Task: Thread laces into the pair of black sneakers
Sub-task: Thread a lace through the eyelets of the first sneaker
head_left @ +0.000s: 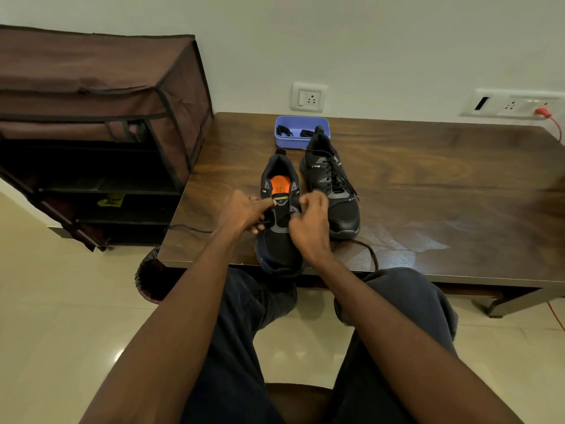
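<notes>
From the head view, we are working on the near sneaker [279, 215], which lies at the front edge of the wooden table [428, 185], its toe toward us and hanging a little over the rim. We judge the step in hand to be the lacing of this shoe, low on the eyelet rows. The far sneaker [331, 185] stands just beside it to our right and already carries a lace through its eyelets, so we take roughly half the task as done.

Our left hand [244, 214] is curled at the left side of the near sneaker's throat, forefinger pointing across toward the tongue; it seems to pinch the lace [371, 255], though the lace there is too dark against the shoe for us to be sure. Our right hand [312, 224] is curled over the right eyelet row, fingertips bunched as if gripping a lace end. A dark strand trails from under this hand across the table edge toward our knee.

The next move, we judge, calls for feeding the tip through the next eyelet up and pulling both sides even.

The near sneaker is black with grey panels, its opening spread wide and an orange insole showing. Behind the pair sits a blue tray [301, 120] with dark bundles inside, likely spare laces.
</notes>
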`<state>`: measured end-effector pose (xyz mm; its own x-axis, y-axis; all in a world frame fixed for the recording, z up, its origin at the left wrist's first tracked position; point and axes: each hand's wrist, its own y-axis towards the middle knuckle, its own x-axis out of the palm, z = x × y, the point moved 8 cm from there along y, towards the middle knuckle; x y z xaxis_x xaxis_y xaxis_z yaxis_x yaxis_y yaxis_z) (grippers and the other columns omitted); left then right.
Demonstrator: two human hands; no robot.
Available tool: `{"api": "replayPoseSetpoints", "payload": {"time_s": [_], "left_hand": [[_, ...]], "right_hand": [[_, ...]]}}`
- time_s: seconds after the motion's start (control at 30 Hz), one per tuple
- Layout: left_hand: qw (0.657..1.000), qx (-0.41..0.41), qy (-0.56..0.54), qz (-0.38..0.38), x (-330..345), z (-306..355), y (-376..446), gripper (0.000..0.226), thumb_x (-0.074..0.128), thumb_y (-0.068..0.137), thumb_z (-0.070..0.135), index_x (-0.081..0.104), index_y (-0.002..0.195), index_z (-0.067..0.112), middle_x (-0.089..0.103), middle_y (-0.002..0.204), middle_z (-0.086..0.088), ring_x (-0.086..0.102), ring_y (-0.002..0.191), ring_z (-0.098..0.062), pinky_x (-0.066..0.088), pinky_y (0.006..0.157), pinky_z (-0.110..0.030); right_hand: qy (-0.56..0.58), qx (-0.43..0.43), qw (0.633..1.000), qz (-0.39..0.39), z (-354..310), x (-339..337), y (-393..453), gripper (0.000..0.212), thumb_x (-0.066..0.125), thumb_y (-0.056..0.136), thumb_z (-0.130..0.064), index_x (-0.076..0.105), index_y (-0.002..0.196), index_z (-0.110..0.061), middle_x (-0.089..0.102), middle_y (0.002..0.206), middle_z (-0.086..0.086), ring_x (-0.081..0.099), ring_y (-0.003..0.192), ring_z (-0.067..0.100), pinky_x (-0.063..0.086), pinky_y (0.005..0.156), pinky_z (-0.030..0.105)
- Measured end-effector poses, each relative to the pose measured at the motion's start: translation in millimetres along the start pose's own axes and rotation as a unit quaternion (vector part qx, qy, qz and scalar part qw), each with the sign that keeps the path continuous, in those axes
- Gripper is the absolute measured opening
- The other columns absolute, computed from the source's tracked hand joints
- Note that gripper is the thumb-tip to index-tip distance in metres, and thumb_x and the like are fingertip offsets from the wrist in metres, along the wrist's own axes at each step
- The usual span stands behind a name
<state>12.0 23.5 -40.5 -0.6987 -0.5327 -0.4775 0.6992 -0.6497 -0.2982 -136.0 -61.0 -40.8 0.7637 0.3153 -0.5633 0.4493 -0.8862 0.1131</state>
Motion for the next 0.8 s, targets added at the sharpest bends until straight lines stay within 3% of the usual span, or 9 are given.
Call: {"api": "replayPoseSetpoints", "payload": {"time_s": [0.07,0.17,0.3,0.4,0.47,0.53,0.63,0.7,0.8], "left_hand": [[1.000,0.007,-0.002,-0.007,0.3,1.4,-1.4,0.027,0.072,0.087,0.029,0.066,0.072,0.007,0.070,0.070,-0.011,0.063,0.044,-0.014,0.051,0.039,-0.022],[1.000,0.005,-0.004,-0.010,-0.2,0.3,0.1,0.025,0.071,0.087,0.028,0.066,0.075,0.007,0.070,0.071,-0.011,0.063,0.045,-0.014,0.050,0.039,-0.022],[1.000,-0.002,0.006,-0.009,1.0,-1.4,2.4,0.025,0.071,0.087,0.031,0.068,0.081,0.007,0.071,0.073,-0.009,0.063,0.048,-0.014,0.048,0.039,-0.021],[1.000,0.000,0.025,0.005,-1.0,-1.6,2.4,0.027,0.070,0.086,0.033,0.069,0.078,0.007,0.071,0.070,-0.005,0.061,0.046,-0.011,0.043,0.038,-0.019],[0.999,0.002,0.033,0.015,-3.1,-1.7,2.9,0.029,0.070,0.085,0.033,0.070,0.080,0.004,0.070,0.067,-0.003,0.058,0.044,-0.009,0.040,0.037,-0.018],[0.999,-0.001,0.028,0.018,-2.9,-2.3,3.9,0.030,0.070,0.085,0.032,0.071,0.081,0.003,0.070,0.067,-0.004,0.056,0.043,-0.009,0.038,0.035,-0.017],[0.999,0.009,0.027,0.027,-1.5,0.0,5.8,0.032,0.072,0.084,0.032,0.072,0.076,0.001,0.072,0.069,-0.008,0.055,0.043,-0.011,0.042,0.038,-0.018],[0.999,0.020,0.034,0.036,-0.8,2.7,6.4,0.033,0.073,0.083,0.032,0.072,0.074,0.000,0.073,0.068,-0.009,0.056,0.043,-0.011,0.049,0.045,-0.023],[0.997,0.040,0.050,0.032,0.9,6.4,6.0,0.033,0.072,0.084,0.030,0.065,0.064,0.004,0.065,0.056,-0.005,0.053,0.038,-0.004,0.046,0.043,-0.017]], "right_hand": [[-0.093,-0.133,0.985,-0.052,-18.6,10.0,-0.9,0.044,0.058,0.082,-0.005,0.058,0.126,-0.008,0.021,0.157,0.013,0.031,0.140,0.027,0.035,0.110,0.037],[-0.176,-0.158,0.960,-0.150,-14.9,30.3,-1.9,0.036,0.058,0.088,-0.012,0.066,0.123,-0.007,0.007,0.164,0.015,0.007,0.150,0.031,0.016,0.122,0.044],[-0.192,-0.143,0.955,-0.175,-10.1,32.7,0.6,0.012,0.058,0.091,-0.007,0.069,0.092,-0.006,0.009,0.164,0.010,0.029,0.142,0.032,0.036,0.111,0.047],[-0.190,-0.137,0.957,-0.170,-13.4,29.9,-2.2,0.010,0.051,0.092,-0.001,0.057,0.098,-0.006,0.026,0.155,0.010,0.052,0.118,0.034,0.047,0.092,0.049],[-0.118,-0.068,0.985,-0.110,-7.5,15.9,1.6,0.013,0.045,0.093,-0.001,0.051,0.100,-0.009,0.044,0.131,0.009,0.056,0.097,0.030,0.048,0.082,0.046],[0.029,0.074,0.997,-0.007,18.1,-1.2,12.1,0.014,0.044,0.093,-0.002,0.052,0.095,-0.013,0.051,0.115,0.006,0.058,0.091,0.022,0.052,0.081,0.040],[0.188,0.225,0.951,0.100,47.7,-13.7,12.7,0.019,0.047,0.085,-0.009,0.058,0.101,-0.009,0.059,0.115,0.012,0.064,0.091,0.023,0.058,0.081,0.041],[0.098,0.158,0.975,0.119,34.2,-27.3,11.2,0.023,0.049,0.088,-0.003,0.057,0.110,-0.005,0.049,0.123,0.007,0.057,0.097,0.019,0.051,0.084,0.031],[-0.067,-0.103,0.990,0.073,-12.5,-28.3,12.4,0.035,0.059,0.089,-0.004,0.058,0.124,-0.010,0.036,0.142,0.010,0.041,0.126,0.022,0.038,0.103,0.028]]}}
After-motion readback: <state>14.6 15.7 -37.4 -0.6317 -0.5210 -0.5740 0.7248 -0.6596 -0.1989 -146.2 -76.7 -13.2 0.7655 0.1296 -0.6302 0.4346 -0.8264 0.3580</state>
